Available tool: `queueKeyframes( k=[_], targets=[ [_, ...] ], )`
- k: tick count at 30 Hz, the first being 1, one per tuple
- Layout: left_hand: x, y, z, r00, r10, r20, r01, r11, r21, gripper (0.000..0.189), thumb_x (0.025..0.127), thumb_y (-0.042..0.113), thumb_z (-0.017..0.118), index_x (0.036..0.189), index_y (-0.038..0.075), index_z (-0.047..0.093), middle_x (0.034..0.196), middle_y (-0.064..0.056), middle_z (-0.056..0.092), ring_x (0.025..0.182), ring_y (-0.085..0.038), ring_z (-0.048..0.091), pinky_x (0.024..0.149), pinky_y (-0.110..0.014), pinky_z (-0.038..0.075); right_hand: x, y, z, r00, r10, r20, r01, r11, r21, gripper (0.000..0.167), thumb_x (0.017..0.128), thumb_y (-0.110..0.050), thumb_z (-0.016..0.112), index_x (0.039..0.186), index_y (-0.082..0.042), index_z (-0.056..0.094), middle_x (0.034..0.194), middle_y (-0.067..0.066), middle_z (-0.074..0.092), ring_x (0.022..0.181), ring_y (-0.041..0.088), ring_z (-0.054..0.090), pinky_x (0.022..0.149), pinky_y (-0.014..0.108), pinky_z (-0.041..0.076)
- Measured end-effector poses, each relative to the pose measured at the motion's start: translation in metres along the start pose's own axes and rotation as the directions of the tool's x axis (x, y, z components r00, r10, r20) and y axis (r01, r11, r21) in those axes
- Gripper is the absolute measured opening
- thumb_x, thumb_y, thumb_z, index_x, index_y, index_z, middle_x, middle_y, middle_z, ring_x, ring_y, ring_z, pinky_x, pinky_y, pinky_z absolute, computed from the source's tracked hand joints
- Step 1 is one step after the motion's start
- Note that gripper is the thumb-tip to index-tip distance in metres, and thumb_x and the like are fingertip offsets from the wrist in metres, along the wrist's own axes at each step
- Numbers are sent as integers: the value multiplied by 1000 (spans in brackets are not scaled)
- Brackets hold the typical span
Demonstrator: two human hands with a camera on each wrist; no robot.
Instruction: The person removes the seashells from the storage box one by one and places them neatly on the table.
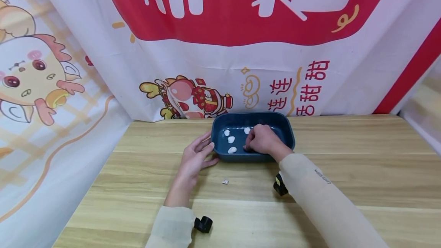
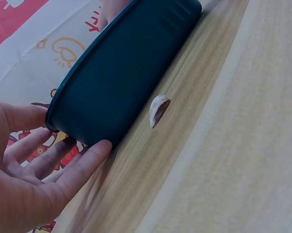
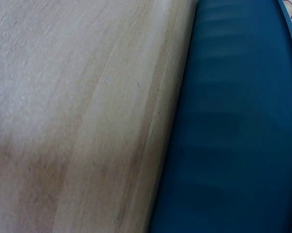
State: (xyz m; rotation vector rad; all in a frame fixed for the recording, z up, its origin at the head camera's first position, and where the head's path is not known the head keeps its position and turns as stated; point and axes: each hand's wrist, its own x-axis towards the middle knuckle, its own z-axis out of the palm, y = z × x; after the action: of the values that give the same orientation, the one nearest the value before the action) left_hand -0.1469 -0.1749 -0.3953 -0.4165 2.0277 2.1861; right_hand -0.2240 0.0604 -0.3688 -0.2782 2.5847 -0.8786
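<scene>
A dark blue rectangular basin (image 1: 255, 157) stands on the table near the cloth backdrop. Several small white shells (image 1: 231, 139) lie scattered on its floor. My left hand (image 1: 195, 159) steadies the basin's left end, thumb by the rim and fingers spread along the outer wall; the left wrist view shows this hand (image 2: 43, 165) too. Reaching over the front rim, my right hand (image 1: 263, 139) has its fingers bent down inside the basin; I cannot tell whether they hold a shell. Another shell (image 2: 159, 109) lies on the table in front of the basin.
The light wooden table (image 1: 144, 186) runs up to a printed cloth backdrop (image 1: 220, 60) right behind the basin. A second printed cloth (image 1: 51, 125) hangs along the left side. Black camera mounts show at the left wrist (image 1: 203, 224) and the right wrist (image 1: 280, 185).
</scene>
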Motion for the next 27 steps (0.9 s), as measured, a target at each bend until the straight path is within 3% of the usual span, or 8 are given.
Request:
queueKeyframes(
  k=[8, 14, 17, 22, 27],
  targets=[
    [0, 1, 1, 1000, 0, -9, 0, 1000, 6, 45, 109, 18, 65, 152, 30, 62, 161, -8, 57, 139, -34, 63, 102, -51, 64, 0, 1, -1, 999, -16, -31, 18, 999, 43, 8, 102, -13, 75, 96, -12, 80, 107, 7, 77, 104, 25, 65, 104, 45, 57],
    [-1, 1, 2, 1000, 6, -13, -6, 1000, 5, 45, 109, 18, 65, 151, 31, 62, 160, -9, 58, 139, -34, 63, 102, -51, 65, -1, 1, -2, 992, -19, -126, 34, 992, 125, 8, 101, -16, 77, 96, -12, 80, 103, 8, 77, 91, 22, 69, 92, 37, 62],
    [-1, 1, 2, 1000, 6, -14, -6, 1000, 3, 45, 109, 18, 65, 152, 32, 62, 160, -10, 58, 138, -35, 64, 101, -50, 65, -3, 1, -4, 977, -8, -214, 45, 984, 170, 8, 101, -20, 79, 97, -12, 81, 97, 7, 78, 84, 21, 70, 84, 33, 62],
    [-2, 0, 2, 1000, 7, -12, -7, 1000, 0, 45, 109, 17, 64, 152, 31, 62, 162, -11, 55, 140, -36, 62, 102, -50, 65, -10, -5, -11, 935, -5, -355, 84, 975, 208, 12, 100, -26, 80, 99, -14, 82, 92, 6, 79, 81, 22, 71, 74, 30, 58],
    [-1, -2, 2, 1000, 16, -1, -16, 1000, -3, 44, 109, 17, 64, 152, 29, 62, 163, -10, 54, 143, -35, 60, 103, -52, 64, -21, -13, -23, 927, 4, -376, 109, 954, 278, 17, 101, -30, 79, 104, -14, 81, 96, 9, 80, 85, 25, 75, 68, 30, 60]
  ],
)
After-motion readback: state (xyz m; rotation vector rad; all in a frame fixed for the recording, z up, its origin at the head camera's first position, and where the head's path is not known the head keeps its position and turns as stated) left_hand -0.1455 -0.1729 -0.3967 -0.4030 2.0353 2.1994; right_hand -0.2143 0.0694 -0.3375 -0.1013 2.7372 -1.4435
